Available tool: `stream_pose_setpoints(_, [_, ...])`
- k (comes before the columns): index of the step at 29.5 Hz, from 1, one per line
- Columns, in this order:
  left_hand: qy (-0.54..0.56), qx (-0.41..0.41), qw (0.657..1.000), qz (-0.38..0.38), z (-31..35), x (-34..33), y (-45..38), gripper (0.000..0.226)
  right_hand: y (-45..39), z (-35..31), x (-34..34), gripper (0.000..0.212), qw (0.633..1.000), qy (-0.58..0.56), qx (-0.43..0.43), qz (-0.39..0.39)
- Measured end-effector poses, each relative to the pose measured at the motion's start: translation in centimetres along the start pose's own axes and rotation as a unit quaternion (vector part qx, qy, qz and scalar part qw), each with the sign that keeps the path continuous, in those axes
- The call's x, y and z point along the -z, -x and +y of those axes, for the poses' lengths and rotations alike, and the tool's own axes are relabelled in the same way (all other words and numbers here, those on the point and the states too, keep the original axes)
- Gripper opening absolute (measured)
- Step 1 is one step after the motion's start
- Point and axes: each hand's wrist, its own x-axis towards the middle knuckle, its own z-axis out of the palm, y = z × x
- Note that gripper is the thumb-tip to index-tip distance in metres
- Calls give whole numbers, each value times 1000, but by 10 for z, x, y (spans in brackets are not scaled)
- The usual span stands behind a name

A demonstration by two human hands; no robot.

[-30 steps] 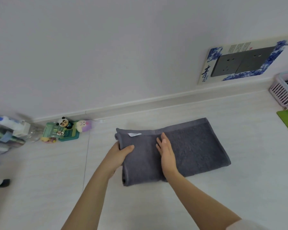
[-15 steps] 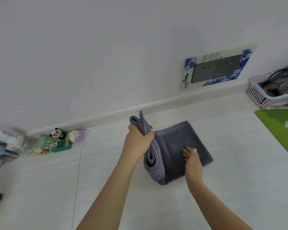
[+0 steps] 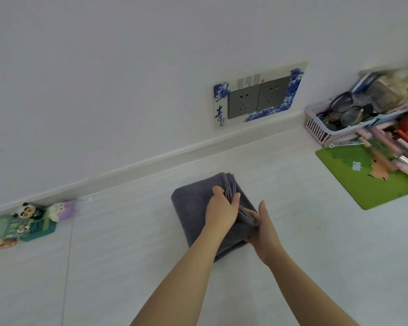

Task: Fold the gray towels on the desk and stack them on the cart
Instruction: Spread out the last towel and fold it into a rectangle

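A: Hands?
B: I see my left hand (image 3: 220, 209) gripping the layered edge of the gray towel (image 3: 193, 208); right hand (image 3: 264, 229) pinches its right edge.
A: Towel where?
B: Folded, frame center, on the desk (image 3: 127, 255). Mouse pad (image 3: 372, 177) at right, wall sockets (image 3: 258, 97) above.

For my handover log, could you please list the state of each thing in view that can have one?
gray towel: folded into a compact wad, lying on the desk.
left hand: on top of the towel, fingers curled over its layered edge.
right hand: at the towel's right edge, fingers tucked into the layers.
wall sockets: nothing plugged in.
pink basket: full of glasses.
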Motion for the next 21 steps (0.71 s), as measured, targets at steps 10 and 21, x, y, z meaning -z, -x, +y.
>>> stream_pose_setpoints(10, [-161, -224, 924, 265, -57, 18, 16, 41, -17, 2, 12, 31, 860, 476, 154, 96])
stream_pose_setpoints(21, [-342, -104, 924, 138, -76, -24, 6, 65, -41, -6, -4, 46, 666, 702, 205, 146])
